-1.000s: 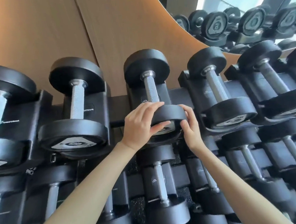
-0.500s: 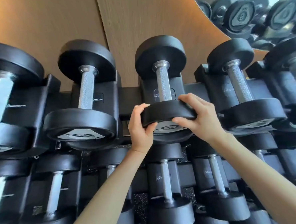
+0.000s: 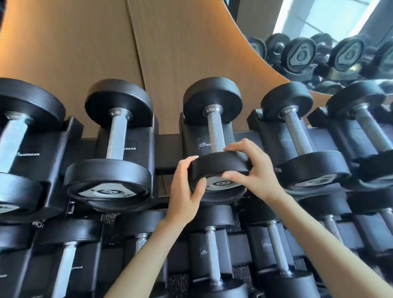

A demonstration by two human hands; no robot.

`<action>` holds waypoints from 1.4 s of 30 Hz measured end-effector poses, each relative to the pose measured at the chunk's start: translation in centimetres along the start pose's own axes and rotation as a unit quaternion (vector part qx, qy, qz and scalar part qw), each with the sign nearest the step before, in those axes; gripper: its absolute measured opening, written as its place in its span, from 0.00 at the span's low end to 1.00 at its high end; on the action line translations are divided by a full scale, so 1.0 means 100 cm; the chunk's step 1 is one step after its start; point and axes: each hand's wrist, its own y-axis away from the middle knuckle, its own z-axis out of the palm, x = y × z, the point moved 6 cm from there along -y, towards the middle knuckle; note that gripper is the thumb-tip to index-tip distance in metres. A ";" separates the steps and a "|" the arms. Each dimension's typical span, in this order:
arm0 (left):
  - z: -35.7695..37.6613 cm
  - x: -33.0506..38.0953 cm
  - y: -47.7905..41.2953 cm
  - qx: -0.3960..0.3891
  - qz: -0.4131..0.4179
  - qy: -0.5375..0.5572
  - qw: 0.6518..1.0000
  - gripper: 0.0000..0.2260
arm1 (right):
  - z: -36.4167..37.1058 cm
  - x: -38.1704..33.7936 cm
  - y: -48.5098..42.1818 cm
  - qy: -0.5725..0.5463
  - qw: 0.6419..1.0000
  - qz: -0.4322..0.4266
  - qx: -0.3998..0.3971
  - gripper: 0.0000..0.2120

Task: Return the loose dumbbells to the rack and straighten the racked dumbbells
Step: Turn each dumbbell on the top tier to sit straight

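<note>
In the lower row, a lower dumbbell (image 3: 212,256) lay in a cradle whose small logo was too blurred to read. Above it, the left hand (image 3: 184,191) and right hand (image 3: 254,168) both clasped the near head of the middle dumbbell (image 3: 215,129). It sat in the top row of the rack (image 3: 168,150), and its end cap read "8". The label beside its handle showed "NA", and the neighbouring label (image 3: 130,148) showed "TILUS". Behind stood a wooden wall (image 3: 184,46) and a mirror (image 3: 321,26).
</note>
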 end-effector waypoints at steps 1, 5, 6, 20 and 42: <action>0.000 0.014 -0.007 -0.033 0.039 -0.019 0.999 0.18 | -0.002 0.006 0.004 -0.050 0.998 0.020 0.011 0.21; 0.012 0.055 -0.038 -0.100 0.189 -0.128 0.968 0.21 | 0.010 0.034 0.033 -0.246 0.956 0.142 0.079 0.24; 0.014 0.057 -0.041 -0.090 0.214 -0.148 0.961 0.20 | 0.015 0.042 0.039 -0.284 0.938 0.170 0.100 0.29; -0.005 0.029 -0.029 0.020 0.242 -0.121 0.963 0.22 | 0.018 0.026 0.020 -0.228 0.961 0.123 0.098 0.17; 0.002 -0.032 0.011 0.080 -0.045 0.023 0.995 0.16 | 0.011 -0.021 -0.016 -0.042 0.992 0.064 -0.097 0.16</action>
